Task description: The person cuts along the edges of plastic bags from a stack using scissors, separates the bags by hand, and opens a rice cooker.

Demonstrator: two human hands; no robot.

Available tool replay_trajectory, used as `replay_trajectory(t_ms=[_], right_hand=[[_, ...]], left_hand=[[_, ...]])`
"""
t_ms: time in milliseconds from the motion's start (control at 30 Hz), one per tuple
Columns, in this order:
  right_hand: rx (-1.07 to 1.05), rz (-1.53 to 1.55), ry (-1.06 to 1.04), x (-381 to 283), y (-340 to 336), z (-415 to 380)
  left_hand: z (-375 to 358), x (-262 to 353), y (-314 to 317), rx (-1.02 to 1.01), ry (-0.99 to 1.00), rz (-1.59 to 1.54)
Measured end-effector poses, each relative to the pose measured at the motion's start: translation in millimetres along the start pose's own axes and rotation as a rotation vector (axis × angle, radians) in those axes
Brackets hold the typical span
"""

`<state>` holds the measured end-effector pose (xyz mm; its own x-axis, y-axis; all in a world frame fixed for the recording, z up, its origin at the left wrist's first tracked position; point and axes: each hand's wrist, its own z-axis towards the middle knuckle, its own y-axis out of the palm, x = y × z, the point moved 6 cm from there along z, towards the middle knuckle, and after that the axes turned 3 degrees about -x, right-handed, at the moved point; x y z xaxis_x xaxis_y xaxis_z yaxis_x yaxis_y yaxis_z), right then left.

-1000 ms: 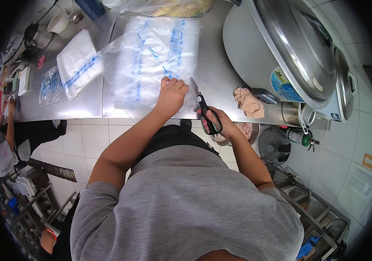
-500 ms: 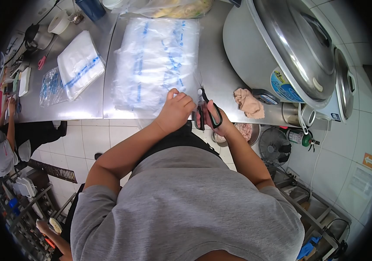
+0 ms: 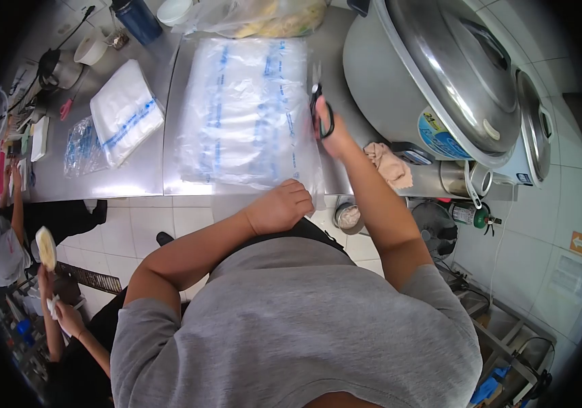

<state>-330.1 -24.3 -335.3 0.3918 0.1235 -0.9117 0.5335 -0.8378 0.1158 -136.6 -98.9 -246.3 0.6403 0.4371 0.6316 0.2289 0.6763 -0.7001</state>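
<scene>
Since half a second ago our right hand (image 3: 335, 132) has carried the black-handled scissors (image 3: 321, 112) up along the crinkly clear plastic bags (image 3: 247, 112), fingers curled through the loops. Our left hand (image 3: 279, 207), a loose fist, pins their near edge on the steel tabletop (image 3: 143, 170).

right hand (image 3: 335, 132) holds scissors (image 3: 321, 112) beside plastic bags (image 3: 247, 112); left hand (image 3: 279, 207) at their edge.
</scene>
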Motion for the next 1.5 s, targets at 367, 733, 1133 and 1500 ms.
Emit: replay_trajectory(t_ms=[367,733,1133,1500], right_hand=[[0.013,-0.219,0.074,-41.3,-4.8,-8.9],[-0.123,-0.350,0.003,33.3,21.7,-96.5],[-0.209,-0.538,0.270,36.4,50.7,-112.6],[-0.120,0.079,0.161,29.4,5.8,-164.5]], left_hand=[[-32.1,-31.2,-26.3,-0.050,-0.305,0.092],[33.5,-189.8,-126.8,0.588,-0.629,0.142],[140.0,-319.4,-132.7,0.106,-0.910,0.246],[59.8,-199.9,-84.0,0.500,-0.786,0.107]])
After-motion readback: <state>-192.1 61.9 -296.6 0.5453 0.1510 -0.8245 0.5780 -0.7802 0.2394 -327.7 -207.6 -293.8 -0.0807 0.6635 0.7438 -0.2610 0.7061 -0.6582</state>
